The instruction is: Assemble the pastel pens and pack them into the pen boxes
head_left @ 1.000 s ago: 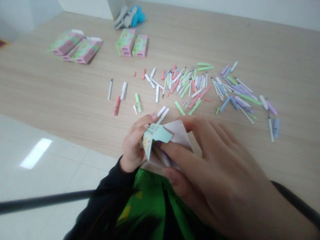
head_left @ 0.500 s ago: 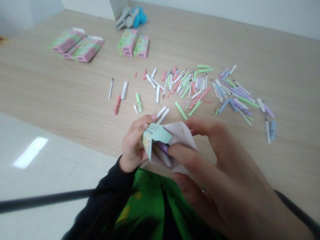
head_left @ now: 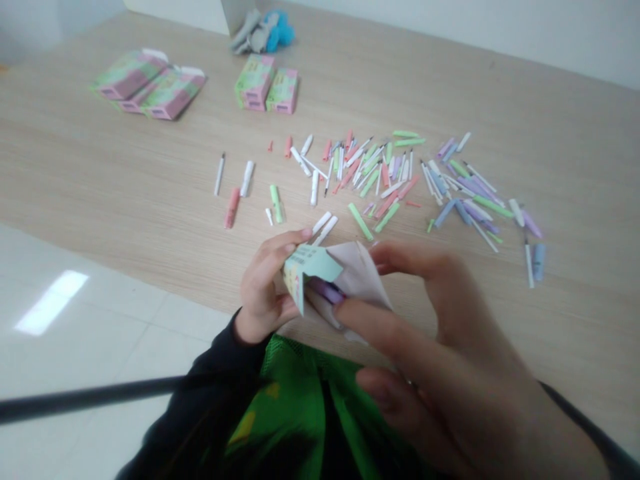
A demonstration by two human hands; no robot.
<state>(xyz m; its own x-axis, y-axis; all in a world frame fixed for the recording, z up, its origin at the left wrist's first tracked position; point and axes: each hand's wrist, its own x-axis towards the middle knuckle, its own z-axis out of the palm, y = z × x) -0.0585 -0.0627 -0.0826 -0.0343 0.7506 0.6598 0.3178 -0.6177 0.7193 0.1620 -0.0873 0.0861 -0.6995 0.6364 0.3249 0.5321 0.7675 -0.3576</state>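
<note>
My left hand [head_left: 270, 283] is wrapped round a small carton box [head_left: 300, 273] with a pale green flap, its mouth turned toward my right hand. Inside the mouth lie a purple pen [head_left: 326, 291] and a whitish pen beside it; how many more are inside is hidden. My right hand [head_left: 450, 353] has its fingers apart. One fingertip presses on the end of the purple pen, and another finger touches the edge of the white inner flap [head_left: 357, 273]. The right thumb hangs free below the box.
Many loose pen parts [head_left: 373, 167] in white, green, red, purple and blue are scattered across the table [head_left: 125, 173]. Pink-green boxes [head_left: 175, 93] lie at the far left, with more boxes [head_left: 255, 80] beside them. Grey and blue crumpled items [head_left: 265, 33] sit at the back.
My right thumb has moved down, away from the box. More of the purple pen's end shows in the box mouth. The left hand keeps its hold.
</note>
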